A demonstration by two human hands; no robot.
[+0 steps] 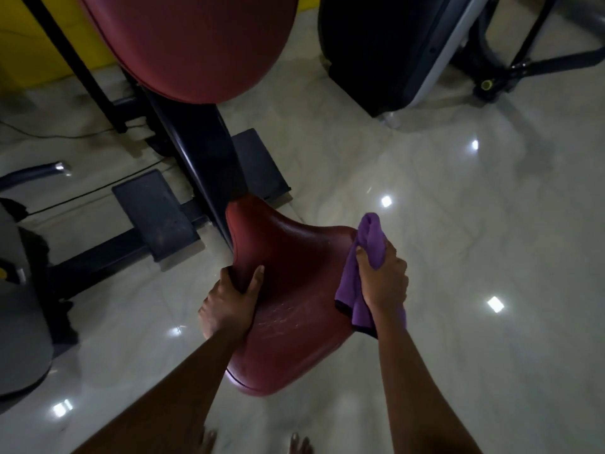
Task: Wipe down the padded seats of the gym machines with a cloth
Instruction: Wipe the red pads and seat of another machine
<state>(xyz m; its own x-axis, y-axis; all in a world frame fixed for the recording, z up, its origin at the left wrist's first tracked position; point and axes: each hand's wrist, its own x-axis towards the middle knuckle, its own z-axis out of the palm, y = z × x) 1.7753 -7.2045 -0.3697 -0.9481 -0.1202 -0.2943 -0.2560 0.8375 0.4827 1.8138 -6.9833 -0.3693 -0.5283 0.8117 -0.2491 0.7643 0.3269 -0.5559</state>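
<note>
A dark red padded seat [294, 290] sits low in the middle of the view, its surface scuffed with pale scratches. My left hand [230, 299] grips the seat's left edge, thumb on top. My right hand [383, 276] is closed on a bunched purple cloth [363, 257] pressed against the seat's right edge, with a flap of cloth hanging down below the wrist. A larger red back pad [196, 44] of the same machine rises at the top.
The machine's black frame post [203, 152] and two dark foot plates [154, 211] stand behind the seat. Another black machine [386, 50] stands at the top right, grey equipment at the far left. The floor [474, 224] is glossy pale tile. My bare feet show at the bottom edge.
</note>
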